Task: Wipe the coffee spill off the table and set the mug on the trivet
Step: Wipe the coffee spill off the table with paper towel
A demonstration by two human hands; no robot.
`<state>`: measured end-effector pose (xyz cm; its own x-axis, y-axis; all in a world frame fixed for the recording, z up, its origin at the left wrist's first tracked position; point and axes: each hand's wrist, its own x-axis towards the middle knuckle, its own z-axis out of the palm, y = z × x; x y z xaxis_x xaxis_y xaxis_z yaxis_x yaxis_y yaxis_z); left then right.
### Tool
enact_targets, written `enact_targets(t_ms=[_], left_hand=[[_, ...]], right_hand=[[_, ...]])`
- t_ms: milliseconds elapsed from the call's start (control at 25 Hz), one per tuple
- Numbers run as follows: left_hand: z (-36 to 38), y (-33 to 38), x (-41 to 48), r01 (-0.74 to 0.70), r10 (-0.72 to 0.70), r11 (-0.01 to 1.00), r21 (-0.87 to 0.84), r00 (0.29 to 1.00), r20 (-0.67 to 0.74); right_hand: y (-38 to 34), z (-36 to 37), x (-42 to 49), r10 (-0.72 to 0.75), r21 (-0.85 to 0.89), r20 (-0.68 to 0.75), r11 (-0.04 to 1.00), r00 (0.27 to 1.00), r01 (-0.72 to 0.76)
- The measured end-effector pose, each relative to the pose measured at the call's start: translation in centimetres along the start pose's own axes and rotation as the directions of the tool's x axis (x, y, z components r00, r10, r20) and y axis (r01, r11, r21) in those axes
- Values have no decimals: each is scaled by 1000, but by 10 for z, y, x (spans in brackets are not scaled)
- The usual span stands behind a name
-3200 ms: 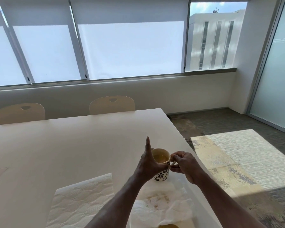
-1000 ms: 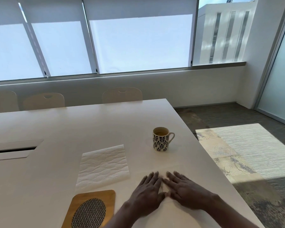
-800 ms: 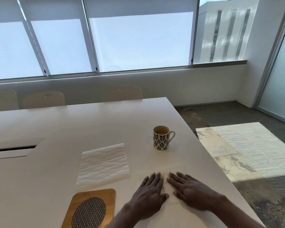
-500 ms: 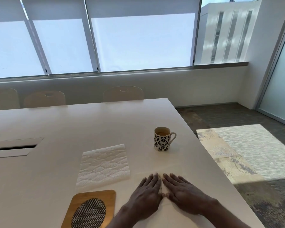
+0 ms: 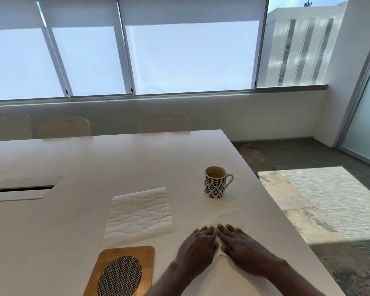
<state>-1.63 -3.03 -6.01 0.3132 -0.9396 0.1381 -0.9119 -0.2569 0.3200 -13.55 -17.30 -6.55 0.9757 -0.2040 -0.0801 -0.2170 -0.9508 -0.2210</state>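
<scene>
Head view, left hand (image 5: 198,244) and right hand (image 5: 241,246) pressing flat, open-palmed, gripping nothing, paper towel (image 5: 226,218) underneath barely showing, fingertips edging closer since earlier, mug (image 5: 215,182) staying put.

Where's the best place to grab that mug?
Probably by its handle, coming from the right with the right hand. The mug stands upright with coffee inside, and its handle points right, toward the table edge, nothing blocking it.

Three pale, round-backed chairs (image 5: 164,122) stand along the table's far side. Behind them, white roller blinds (image 5: 188,11) half cover the wide windows. A sunlit patch of patterned carpet (image 5: 320,195) lies right.
</scene>
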Motion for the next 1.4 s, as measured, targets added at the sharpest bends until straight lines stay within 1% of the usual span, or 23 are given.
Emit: enact_targets(t_ms=[160,240,320,400,440,480,640,760,880,960,1040,1120,1200,1280,1360,1400], left_hand=[[-3,2,-14,-15,10,994,-111,999,-49],[-8,-1,-21,34,-45,990,-138,996,-77],[-12,-10,-28,115,-121,991,-74,989,-87],[-12,-13,-33,164,-164,986,-3,986,-25],[-12,-11,-33,164,-165,986,16,986,12],[-11,-7,-31,150,-150,988,22,988,32],[-1,6,-13,47,-48,999,21,998,49],[3,4,-10,4,-9,998,62,996,86],[-2,-1,-21,-4,4,1000,-5,989,150],[-8,-3,-24,-8,12,1000,-22,987,161],[-14,-3,-24,13,-6,998,-67,995,96],[-18,1,-21,66,-69,994,-86,997,-29],[-21,3,-18,150,-155,988,-46,978,-139],[-18,4,-18,224,-212,974,34,954,-213],[-11,8,-21,248,-214,962,116,945,-246],[-8,11,-21,241,-206,962,127,949,-240]], right_hand=[[-10,-5,-8,-36,63,13,997,999,35],[-7,-19,-11,-34,75,16,997,999,32],[-2,-33,-12,30,73,3,997,1000,-30],[1,-40,-11,105,25,40,994,994,-106],[-2,-40,-10,123,-6,66,992,990,-123],[-7,-37,-8,120,-25,68,993,990,-119],[-32,-18,0,41,-32,-13,999,999,-41],[-38,-9,-6,18,-106,-17,994,1000,-20],[-34,-3,-22,1,-193,-17,981,1000,-4],[-31,-2,-26,14,-217,-11,976,1000,-16],[-30,-6,-19,38,-222,-8,974,999,-39],[-33,-10,-7,47,-198,-35,979,998,-53],[-38,-10,0,14,-158,-73,987,997,-25],[-40,-3,-4,-40,-141,-92,990,995,27],[-35,4,-14,-76,-147,-98,987,992,62],[-31,5,-19,-74,-155,-104,986,992,57]])
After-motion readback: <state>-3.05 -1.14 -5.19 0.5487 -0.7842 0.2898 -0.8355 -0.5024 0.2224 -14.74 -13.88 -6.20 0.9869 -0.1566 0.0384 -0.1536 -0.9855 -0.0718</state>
